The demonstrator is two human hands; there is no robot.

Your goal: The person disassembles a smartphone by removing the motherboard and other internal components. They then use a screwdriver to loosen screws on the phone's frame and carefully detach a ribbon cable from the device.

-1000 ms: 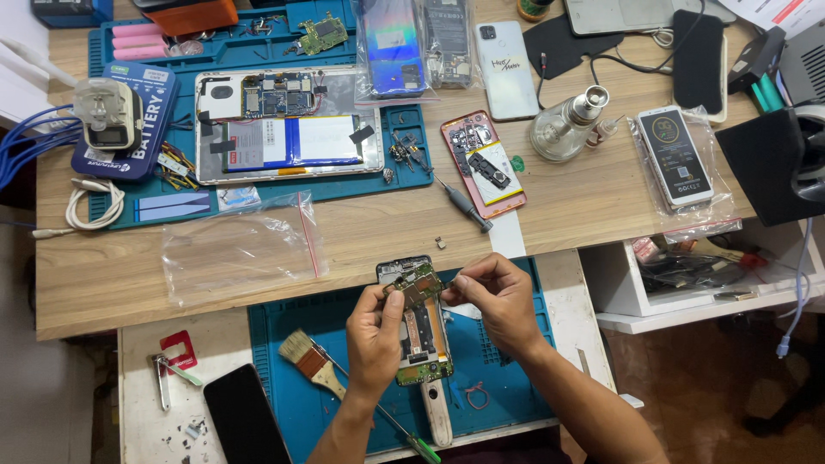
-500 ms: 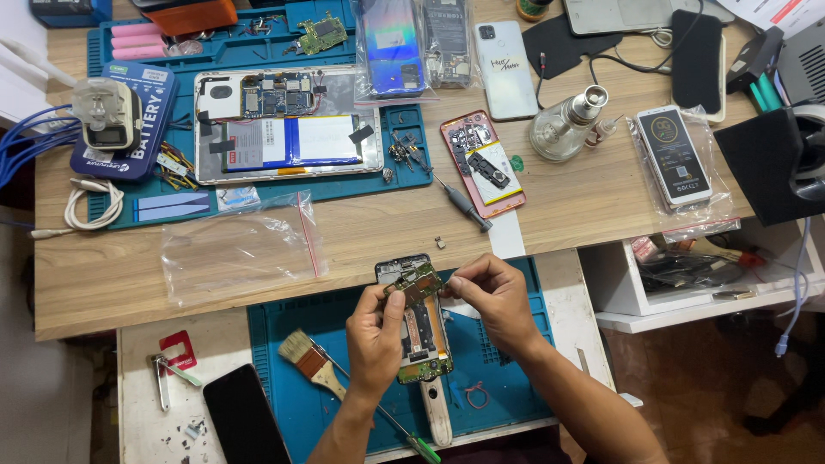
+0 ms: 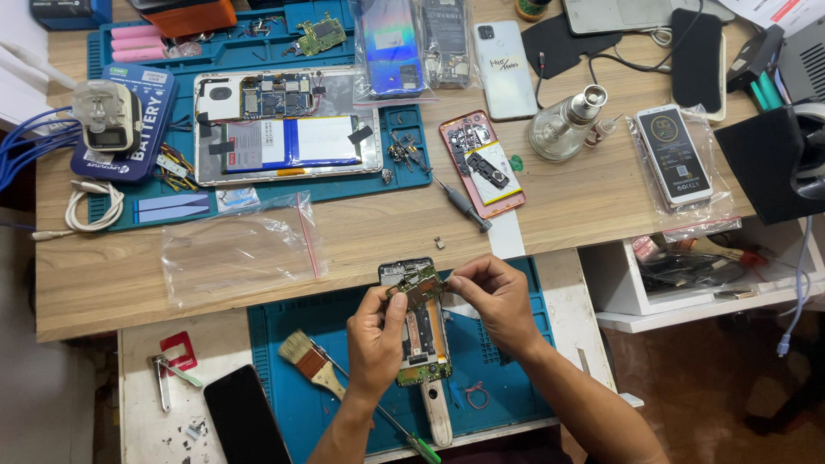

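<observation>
We steady the opened phone with our left hand; right hand fingers pinch its small board — light, stiff, fragile, best held by edges.

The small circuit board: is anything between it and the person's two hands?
Nothing visible. The fingers of the left hand and the right hand pinch the small circuit board directly, just above the opened phone on the blue mat.

wood bench | blue mat, plastic bag, screwdriver
</observation>
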